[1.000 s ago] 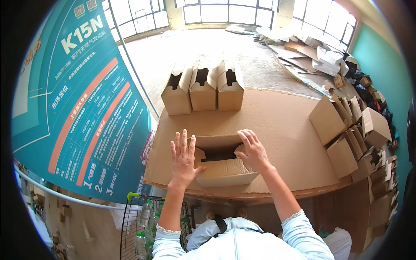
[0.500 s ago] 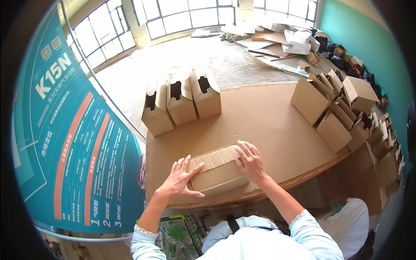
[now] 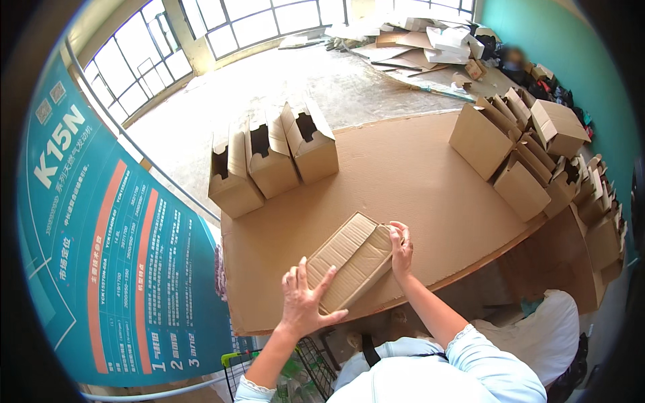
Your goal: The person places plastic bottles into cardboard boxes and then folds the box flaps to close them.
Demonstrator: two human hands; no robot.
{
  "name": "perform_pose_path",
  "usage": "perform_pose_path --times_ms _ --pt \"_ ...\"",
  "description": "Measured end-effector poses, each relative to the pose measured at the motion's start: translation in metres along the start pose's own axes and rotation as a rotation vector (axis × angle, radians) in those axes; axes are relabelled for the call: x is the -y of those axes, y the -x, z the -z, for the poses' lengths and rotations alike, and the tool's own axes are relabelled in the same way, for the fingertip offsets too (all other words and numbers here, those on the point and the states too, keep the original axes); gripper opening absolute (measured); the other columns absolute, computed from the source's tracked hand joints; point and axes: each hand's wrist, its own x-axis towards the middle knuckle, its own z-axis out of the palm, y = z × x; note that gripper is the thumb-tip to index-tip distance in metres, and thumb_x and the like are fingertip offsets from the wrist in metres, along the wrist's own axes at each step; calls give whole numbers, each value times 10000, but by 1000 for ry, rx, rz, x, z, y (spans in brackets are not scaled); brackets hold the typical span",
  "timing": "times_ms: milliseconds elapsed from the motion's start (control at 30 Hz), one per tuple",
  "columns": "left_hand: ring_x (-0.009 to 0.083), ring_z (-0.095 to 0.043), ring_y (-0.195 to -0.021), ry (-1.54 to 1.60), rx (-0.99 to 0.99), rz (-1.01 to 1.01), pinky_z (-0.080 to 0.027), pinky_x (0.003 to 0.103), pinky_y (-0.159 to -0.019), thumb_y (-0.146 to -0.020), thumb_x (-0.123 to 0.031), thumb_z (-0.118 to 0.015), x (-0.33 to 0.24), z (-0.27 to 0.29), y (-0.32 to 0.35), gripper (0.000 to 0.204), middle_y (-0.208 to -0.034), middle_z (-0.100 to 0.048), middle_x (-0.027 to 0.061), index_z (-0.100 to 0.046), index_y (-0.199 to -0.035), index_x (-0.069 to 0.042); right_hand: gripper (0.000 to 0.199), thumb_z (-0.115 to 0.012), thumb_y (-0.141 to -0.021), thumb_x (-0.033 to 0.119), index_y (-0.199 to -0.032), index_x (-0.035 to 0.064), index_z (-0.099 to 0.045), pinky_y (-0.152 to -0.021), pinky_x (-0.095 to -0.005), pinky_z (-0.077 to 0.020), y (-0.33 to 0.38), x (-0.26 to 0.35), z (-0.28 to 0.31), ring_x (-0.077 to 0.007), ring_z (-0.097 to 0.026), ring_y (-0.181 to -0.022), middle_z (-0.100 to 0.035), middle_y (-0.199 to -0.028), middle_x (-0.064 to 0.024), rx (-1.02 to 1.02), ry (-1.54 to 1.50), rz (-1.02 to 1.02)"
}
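Hands (image 3: 306, 302) (image 3: 402, 248), one flattened carton (image 3: 353, 258)

Packing workshop — indicated by a cardboard-covered table (image 3: 430, 168), rows of folded cartons (image 3: 272, 158), scrap cardboard (image 3: 410, 40) heaped on concrete floor (image 3: 282, 74) — large industrial windows (image 3: 235, 20).

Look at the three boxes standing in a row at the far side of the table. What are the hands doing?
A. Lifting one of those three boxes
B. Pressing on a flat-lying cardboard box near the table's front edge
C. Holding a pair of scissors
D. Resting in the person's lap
B: the left hand and right hand both rest on the cardboard box lying on the table, apart from the three upright boxes.
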Motion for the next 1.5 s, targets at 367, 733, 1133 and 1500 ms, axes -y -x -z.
perform_pose_path --times_ms 367,733,1133,1500 --pt "476 -385 -1211 -125 -165 294 -341 558 -980 -654 -665 -716 -79 -47 -54 861 -1478 -266 354 -544 -1391 -256 416 -466 -998 337 -1237 6 -547 -892 -328 -468 -121 -31 -12 -229 -634 -1008 -686 -1032 -143 174 122 15" --pt "501 -402 -1241 -204 -360 575 -364 602 -968 -708 -700 -634 -93 -119 -257 832 -1482 -288 346 -565 -1372 -204 693 -407 -1021 473 -1500 2 -243 -1142 -422 -290 -178 -55 44 -392 -322 -1408 -342 -1507 -264 385 167 -115" --pt "500 -307 -1371 -292 -271 892 -286 697 -1041 -749 -854 -446 7 -156 -438 892 -1543 -241 284 -451 -1456 -311 689 -670 -846 215 -1437 17 -376 -1154 -533 -226 -77 -27 261 -395 -285 -1412 -372 -1488 -198 580 1163 323" --pt "513 -194 -1424 -304 -45 1014 -242 748 -1026 -686 -941 -384 83 -158 -477 979 -1586 -128 270 -369 -1489 -382 623 -598 -877 318 -1422 66 -432 -1163 -490 -236 -68 -40 283 -337 -322 -1413 -380 -1507 -152 571 1210 455"
